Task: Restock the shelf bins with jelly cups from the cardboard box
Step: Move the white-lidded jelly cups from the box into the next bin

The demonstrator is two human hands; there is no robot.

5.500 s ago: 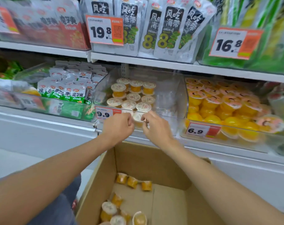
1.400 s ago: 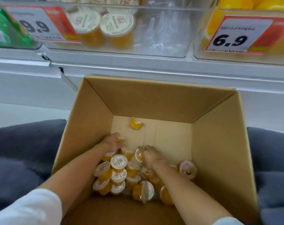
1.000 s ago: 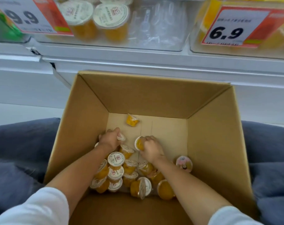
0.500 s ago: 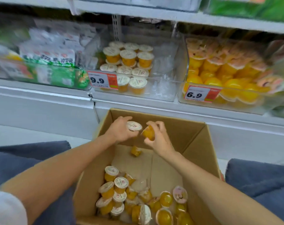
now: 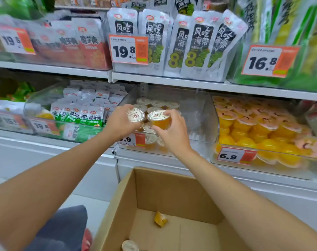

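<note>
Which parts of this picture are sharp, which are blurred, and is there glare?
Head view: sharp in the middle, where the left hand and right hand each hold a jelly cup; the 19.8 price tag reads clearly; the far-left packets are smeared by blur; the clear bin wall shows faint reflections.

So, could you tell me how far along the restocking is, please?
Done: several cups already stand in the left part of the bin. In hand: the left hand and right hand each hold one cup over it. Left: the bin's right part is bare, and at least two more show in the box.
</note>
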